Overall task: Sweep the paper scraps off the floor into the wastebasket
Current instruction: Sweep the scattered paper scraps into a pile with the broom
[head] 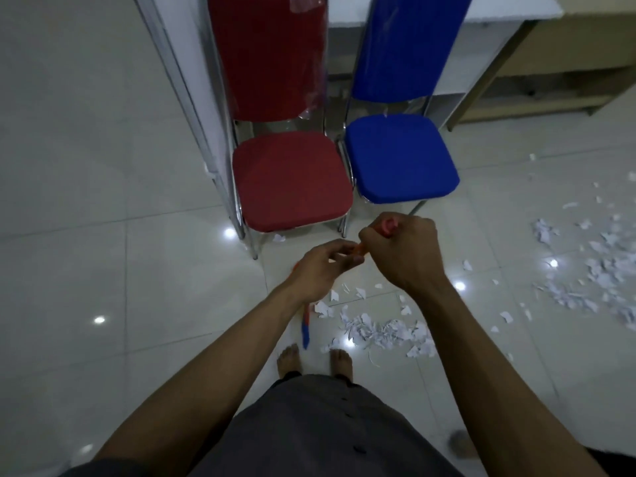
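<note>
Both hands hold an orange broom handle (362,250) that runs down past my left wrist to a blue lower part (305,333) near my feet. My right hand (402,253) grips the handle's top end, fingers curled round it. My left hand (321,270) holds the handle just below, fingers curled round it. White paper scraps (382,330) lie on the tiled floor in front of my feet. A larger spread of paper scraps (592,270) lies to the right. No wastebasket is in view.
A red chair (292,180) and a blue chair (399,156) stand side by side just ahead, backs to a white table. A wooden desk (537,77) is at the upper right. Open tile floor lies to the left.
</note>
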